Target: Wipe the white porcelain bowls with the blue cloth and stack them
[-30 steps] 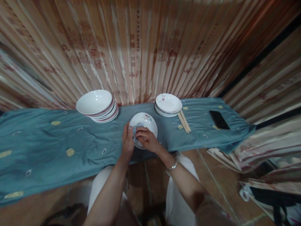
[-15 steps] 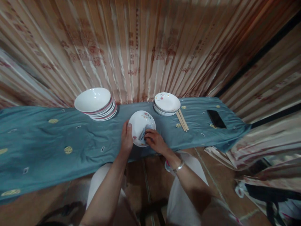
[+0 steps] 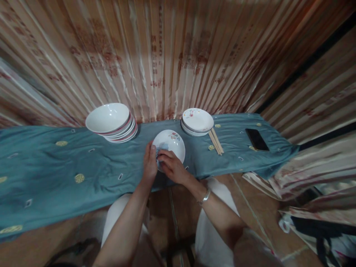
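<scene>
A white plate (image 3: 178, 148) with a floral pattern is tilted up in front of me at the near edge of the cloth. My left hand (image 3: 150, 163) grips its left rim, the thumb over the edge. Bunched under the fingers of my right hand (image 3: 172, 167) is a bluish cloth (image 3: 163, 146), pressed against the left part of the plate's inner face. The right hand covers the plate's lower middle, so part of the cloth is hidden.
Stacked white bowls (image 3: 109, 120) stand at the back left. Behind the plate to the right sits a stack of floral plates (image 3: 198, 120), with wooden chopsticks (image 3: 216, 141) beside it. A black phone (image 3: 257, 139) lies farther right on the green tablecloth (image 3: 105, 167). A pleated curtain (image 3: 172, 55) hangs behind.
My right hand has slid the cloth leftward across the plate, from its lower right to the left side near my left hand. My left hand keeps its hold on the rim.
</scene>
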Demonstrator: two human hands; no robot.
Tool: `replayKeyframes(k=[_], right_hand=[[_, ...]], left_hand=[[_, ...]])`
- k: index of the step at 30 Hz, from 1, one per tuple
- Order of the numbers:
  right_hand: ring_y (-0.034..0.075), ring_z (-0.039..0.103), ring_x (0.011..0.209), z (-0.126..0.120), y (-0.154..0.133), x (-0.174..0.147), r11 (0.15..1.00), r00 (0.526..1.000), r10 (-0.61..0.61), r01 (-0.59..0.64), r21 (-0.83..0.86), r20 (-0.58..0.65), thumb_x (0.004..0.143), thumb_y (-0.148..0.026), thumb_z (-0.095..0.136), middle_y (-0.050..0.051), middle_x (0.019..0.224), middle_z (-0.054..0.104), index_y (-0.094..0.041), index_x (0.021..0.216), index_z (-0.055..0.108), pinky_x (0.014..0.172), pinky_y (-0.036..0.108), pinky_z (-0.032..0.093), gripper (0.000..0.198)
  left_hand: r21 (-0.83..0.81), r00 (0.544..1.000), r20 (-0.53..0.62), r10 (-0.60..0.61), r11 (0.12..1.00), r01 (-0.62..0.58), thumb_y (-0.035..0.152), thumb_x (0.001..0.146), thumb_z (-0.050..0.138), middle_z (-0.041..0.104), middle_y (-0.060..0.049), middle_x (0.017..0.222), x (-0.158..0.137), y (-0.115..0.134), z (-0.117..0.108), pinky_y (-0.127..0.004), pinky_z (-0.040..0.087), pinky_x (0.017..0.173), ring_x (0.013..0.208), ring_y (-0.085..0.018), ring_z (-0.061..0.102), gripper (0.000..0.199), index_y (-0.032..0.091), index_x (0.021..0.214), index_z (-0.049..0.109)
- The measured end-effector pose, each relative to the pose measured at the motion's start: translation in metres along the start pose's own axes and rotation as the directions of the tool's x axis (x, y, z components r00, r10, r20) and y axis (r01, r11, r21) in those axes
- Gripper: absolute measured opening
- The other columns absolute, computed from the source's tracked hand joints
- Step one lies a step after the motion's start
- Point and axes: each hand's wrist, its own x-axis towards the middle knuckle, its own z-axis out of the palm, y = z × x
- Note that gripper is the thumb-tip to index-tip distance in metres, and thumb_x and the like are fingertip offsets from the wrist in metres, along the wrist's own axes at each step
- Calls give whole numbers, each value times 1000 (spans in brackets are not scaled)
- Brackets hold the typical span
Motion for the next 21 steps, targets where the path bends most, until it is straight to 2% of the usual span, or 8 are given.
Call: replayKeyframes(k=[4, 9, 15, 21], right_hand=[[24, 46, 125, -1, 2, 13, 996, 999, -37, 36, -77, -11, 88, -11, 42, 15, 132, 51, -16, 113, 58, 107, 43, 38, 30], [26, 39, 132, -6, 19, 24, 981, 996, -62, 50, -188, -57, 87, -10, 40, 19, 138, 45, -10, 123, 54, 111, 44, 34, 39], [26, 38, 134, -20, 31, 28, 917, 996, 77, -90, -388, -49, 85, -6, 42, 17, 144, 43, -11, 132, 52, 113, 44, 32, 48], [29, 48, 124, -32, 32, 21, 809, 974, 225, -209, -550, -40, 88, -14, 50, 16, 146, 44, -14, 136, 51, 103, 44, 40, 48]], left_hand=[[29, 999, 37, 20, 999, -21, 55, 91, 42, 63, -12, 125, 0, 2, -1, -38, 38, 108, 119, -23, 56, 50, 17, 118, 60], [-24, 997, 63, 46, 999, -45, 52, 91, 44, 64, -11, 126, -2, 4, 1, -37, 37, 109, 120, -22, 57, 47, 17, 118, 63], [-56, 997, 71, 5, 998, -1, 51, 90, 49, 65, -11, 126, -4, 5, 1, -37, 39, 108, 119, -24, 58, 46, 19, 118, 64], [-51, 998, 48, -37, 998, 40, 54, 88, 50, 67, -10, 122, -6, 5, 1, -37, 42, 106, 119, -26, 58, 48, 19, 117, 65]])
